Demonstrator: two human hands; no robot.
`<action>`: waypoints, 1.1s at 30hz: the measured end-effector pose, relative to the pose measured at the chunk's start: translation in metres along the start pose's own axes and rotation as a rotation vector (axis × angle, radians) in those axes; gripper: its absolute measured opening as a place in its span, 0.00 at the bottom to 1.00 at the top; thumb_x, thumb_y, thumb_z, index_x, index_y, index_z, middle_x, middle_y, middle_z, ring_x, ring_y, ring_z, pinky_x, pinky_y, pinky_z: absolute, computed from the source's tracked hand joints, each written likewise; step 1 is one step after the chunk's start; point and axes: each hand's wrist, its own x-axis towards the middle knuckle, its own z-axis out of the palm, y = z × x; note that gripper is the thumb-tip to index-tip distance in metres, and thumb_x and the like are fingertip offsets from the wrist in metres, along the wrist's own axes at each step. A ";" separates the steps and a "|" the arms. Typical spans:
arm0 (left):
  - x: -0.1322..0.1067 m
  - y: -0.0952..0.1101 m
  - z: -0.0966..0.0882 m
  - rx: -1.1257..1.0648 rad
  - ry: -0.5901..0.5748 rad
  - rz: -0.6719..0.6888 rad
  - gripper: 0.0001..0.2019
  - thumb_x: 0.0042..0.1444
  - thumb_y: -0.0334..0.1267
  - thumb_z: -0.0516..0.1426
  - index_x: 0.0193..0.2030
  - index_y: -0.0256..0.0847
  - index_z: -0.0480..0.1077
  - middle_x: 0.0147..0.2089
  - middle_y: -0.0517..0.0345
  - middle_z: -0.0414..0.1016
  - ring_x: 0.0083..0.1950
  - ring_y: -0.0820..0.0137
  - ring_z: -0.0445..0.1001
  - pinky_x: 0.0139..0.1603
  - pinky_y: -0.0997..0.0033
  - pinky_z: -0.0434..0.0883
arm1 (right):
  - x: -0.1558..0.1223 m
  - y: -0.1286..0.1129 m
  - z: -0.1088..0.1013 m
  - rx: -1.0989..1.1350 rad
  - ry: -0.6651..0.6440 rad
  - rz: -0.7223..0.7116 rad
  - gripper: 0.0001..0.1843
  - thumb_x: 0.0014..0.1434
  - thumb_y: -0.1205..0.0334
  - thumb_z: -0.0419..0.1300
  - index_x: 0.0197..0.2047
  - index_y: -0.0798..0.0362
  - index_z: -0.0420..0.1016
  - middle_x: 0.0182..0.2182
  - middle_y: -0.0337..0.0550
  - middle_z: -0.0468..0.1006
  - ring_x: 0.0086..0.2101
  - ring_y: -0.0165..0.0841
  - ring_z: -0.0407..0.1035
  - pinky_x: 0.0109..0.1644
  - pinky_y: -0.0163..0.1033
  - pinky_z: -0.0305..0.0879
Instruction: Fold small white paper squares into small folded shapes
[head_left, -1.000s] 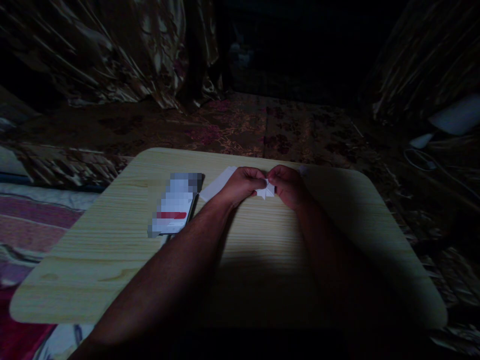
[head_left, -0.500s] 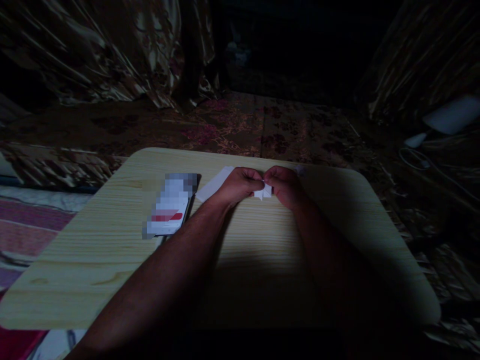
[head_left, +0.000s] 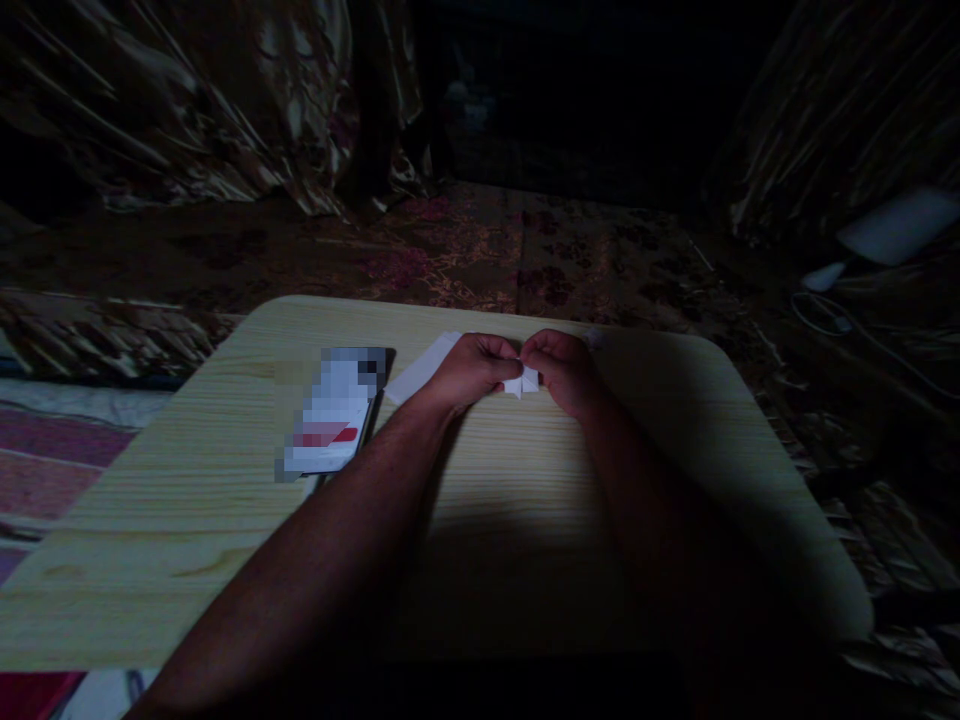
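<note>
While the left hand point(head_left: 480, 370) and right hand point(head_left: 567, 370) pinch the folded paper point(head_left: 530, 381), they have drawn slightly closer; less paper shows. It seems merely a regrip.

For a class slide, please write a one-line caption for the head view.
The left hand and right hand pinch a small folded white paper over a wood-grained table.

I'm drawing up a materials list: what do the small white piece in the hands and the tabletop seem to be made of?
Small white piece: probably paper, matte, judging by its straight edges and folded look. Tabletop: pale wood or wood-look laminate, smooth-looking, with streaky grain; the dim picture leaves open which.
</note>
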 end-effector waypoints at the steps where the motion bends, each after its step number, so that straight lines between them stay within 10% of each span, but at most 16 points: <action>1: 0.000 0.000 0.000 0.006 0.002 0.001 0.07 0.40 0.35 0.65 0.23 0.37 0.71 0.19 0.64 0.67 0.21 0.78 0.61 0.24 0.74 0.55 | 0.000 -0.001 0.000 -0.012 0.003 0.004 0.09 0.49 0.56 0.69 0.31 0.51 0.76 0.22 0.34 0.73 0.22 0.27 0.63 0.26 0.34 0.56; 33: -0.001 0.003 0.000 0.023 -0.001 -0.007 0.07 0.41 0.36 0.64 0.22 0.38 0.70 0.18 0.65 0.64 0.20 0.79 0.58 0.23 0.74 0.53 | -0.001 -0.002 -0.003 -0.172 0.033 -0.077 0.11 0.49 0.53 0.69 0.32 0.51 0.77 0.26 0.36 0.77 0.25 0.28 0.65 0.28 0.34 0.58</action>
